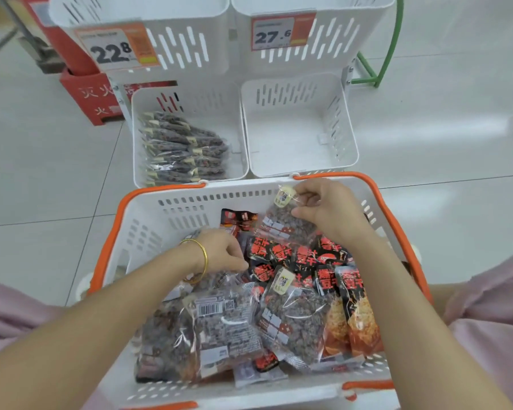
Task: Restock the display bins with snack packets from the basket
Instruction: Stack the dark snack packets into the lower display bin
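At the far rim of the basket (148,196), pinches 1 clear snack packet (282,223) by its top seal in right hand (329,208), long axis trailing bodyward, just short of the matching left bin (135,143). Rests left hand (219,253) among red-black packets (279,255), hold unclear.

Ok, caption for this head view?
Right hand pinches a clear snack packet over the basket; left hand among the others; empty bin ahead.
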A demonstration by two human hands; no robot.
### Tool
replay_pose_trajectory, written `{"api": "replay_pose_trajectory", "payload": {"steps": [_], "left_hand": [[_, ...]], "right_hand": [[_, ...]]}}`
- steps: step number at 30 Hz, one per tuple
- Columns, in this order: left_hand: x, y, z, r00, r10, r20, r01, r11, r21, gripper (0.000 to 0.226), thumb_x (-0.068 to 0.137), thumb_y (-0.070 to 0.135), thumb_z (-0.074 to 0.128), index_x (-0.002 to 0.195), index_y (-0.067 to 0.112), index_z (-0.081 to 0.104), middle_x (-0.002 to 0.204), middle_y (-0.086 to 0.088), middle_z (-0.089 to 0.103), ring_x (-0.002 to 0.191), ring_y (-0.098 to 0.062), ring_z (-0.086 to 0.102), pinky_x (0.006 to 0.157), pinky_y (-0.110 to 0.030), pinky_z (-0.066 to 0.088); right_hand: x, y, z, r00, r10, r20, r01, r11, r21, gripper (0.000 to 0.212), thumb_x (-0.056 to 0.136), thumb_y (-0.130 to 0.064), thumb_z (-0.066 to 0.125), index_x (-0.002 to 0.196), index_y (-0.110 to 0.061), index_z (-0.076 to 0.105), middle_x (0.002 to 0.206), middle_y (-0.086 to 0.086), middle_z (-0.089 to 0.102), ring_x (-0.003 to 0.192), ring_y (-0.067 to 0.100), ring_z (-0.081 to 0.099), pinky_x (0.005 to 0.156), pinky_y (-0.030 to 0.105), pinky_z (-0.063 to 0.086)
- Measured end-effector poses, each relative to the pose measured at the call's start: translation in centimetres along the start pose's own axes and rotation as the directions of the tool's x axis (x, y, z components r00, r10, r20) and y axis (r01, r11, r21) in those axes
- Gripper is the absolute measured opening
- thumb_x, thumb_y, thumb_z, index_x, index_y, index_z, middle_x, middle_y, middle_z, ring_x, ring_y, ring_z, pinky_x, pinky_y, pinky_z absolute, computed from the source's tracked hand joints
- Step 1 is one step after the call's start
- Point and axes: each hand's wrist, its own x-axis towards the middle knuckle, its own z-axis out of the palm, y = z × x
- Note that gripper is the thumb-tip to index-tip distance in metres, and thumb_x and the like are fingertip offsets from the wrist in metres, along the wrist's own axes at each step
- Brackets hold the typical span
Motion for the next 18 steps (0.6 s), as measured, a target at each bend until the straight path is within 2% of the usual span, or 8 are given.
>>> {"api": "replay_pose_trajectory", "payload": {"steps": [2,3,5,7,9,11,14,18], "left_hand": [[-1.8,0.3,0.0,0.985,0.054,0.163,-0.054,0.999,-0.003,0.020,0.084,0.035,0.068,0.097,0.021,0.074,0.097,0.014,0.062,0.080,0.008,0.056,0.081,-0.016,0.044],[-2.3,0.2,0.4,0.981,0.072,0.181,-0.079,0.996,0.034,0.022,0.083,0.035,0.068,0.100,0.021,0.073,0.102,0.012,0.058,0.083,0.008,0.053,0.082,-0.016,0.043],[-2.8,-0.1,1.3,0.988,0.106,0.112,-0.123,0.981,0.153,0.017,0.081,0.034,0.071,0.096,0.027,0.074,0.112,0.009,0.054,0.104,-0.007,0.044,0.091,-0.024,0.037],[-3.2,-0.4,2.1,0.989,0.149,0.026,-0.151,0.980,0.133,0.007,0.078,0.028,0.075,0.084,0.029,0.073,0.111,0.009,0.053,0.109,-0.014,0.040,0.093,-0.028,0.035],[-3.6,-0.4,2.0,0.983,0.185,0.015,-0.186,0.982,0.021,0.011,0.076,0.018,0.075,0.076,0.028,0.070,0.100,0.011,0.055,0.098,-0.007,0.047,0.089,-0.025,0.040],[-4.4,0.1,0.8,0.980,0.198,0.000,-0.197,0.978,-0.063,0.015,0.080,0.011,0.070,0.074,0.024,0.067,0.086,0.013,0.059,0.080,0.002,0.051,0.076,-0.018,0.043],[-5.4,0.8,-1.7,0.976,0.202,-0.077,-0.205,0.978,-0.034,0.025,0.086,0.014,0.061,0.073,0.034,0.056,0.084,0.011,0.063,0.078,-0.007,0.060,0.075,-0.028,0.049],[-6.9,1.5,-4.1,0.962,0.226,-0.154,-0.254,0.948,-0.191,0.013,0.092,0.005,0.050,0.085,0.013,0.057,0.081,-0.001,0.066,0.069,-0.012,0.065,0.073,-0.037,0.053]], "right_hand": [[0.1,-0.9,0.5,0.999,-0.038,-0.001,0.038,0.999,0.026,0.034,0.079,-0.009,0.073,0.112,-0.015,0.064,0.077,-0.015,0.052,0.068,0.002,0.048,0.067,0.020,0.038],[0.1,-1.2,0.8,0.999,-0.043,0.003,0.043,0.998,0.044,0.032,0.080,-0.009,0.073,0.109,-0.018,0.064,0.077,-0.017,0.052,0.069,0.004,0.049,0.067,0.020,0.039],[-0.1,-1.2,1.2,1.000,-0.022,0.012,0.021,0.996,0.086,0.031,0.080,-0.009,0.072,0.108,-0.019,0.062,0.082,-0.011,0.056,0.078,0.010,0.053,0.077,0.023,0.045],[-0.2,-1.1,1.6,1.000,0.009,0.028,-0.012,0.995,0.098,0.034,0.081,-0.011,0.072,0.113,-0.016,0.060,0.090,-0.002,0.057,0.090,0.014,0.054,0.083,0.027,0.044],[-0.3,-1.0,1.8,0.999,0.023,0.046,-0.028,0.993,0.114,0.032,0.083,-0.013,0.071,0.113,-0.016,0.059,0.091,0.000,0.057,0.093,0.016,0.054,0.079,0.026,0.040],[-0.3,-0.9,1.8,0.998,0.038,0.042,-0.044,0.987,0.157,0.028,0.084,-0.011,0.069,0.109,-0.017,0.058,0.086,-0.002,0.056,0.088,0.015,0.053,0.074,0.025,0.038],[-0.4,-0.8,1.7,0.997,0.076,0.018,-0.078,0.966,0.247,0.024,0.084,-0.010,0.068,0.100,-0.021,0.054,0.083,0.000,0.058,0.086,0.023,0.057,0.074,0.034,0.049],[-0.4,-0.4,1.5,0.993,0.115,0.014,-0.114,0.945,0.306,0.025,0.083,-0.008,0.069,0.090,-0.027,0.054,0.089,0.009,0.064,0.089,0.029,0.061,0.082,0.050,0.053]]}}
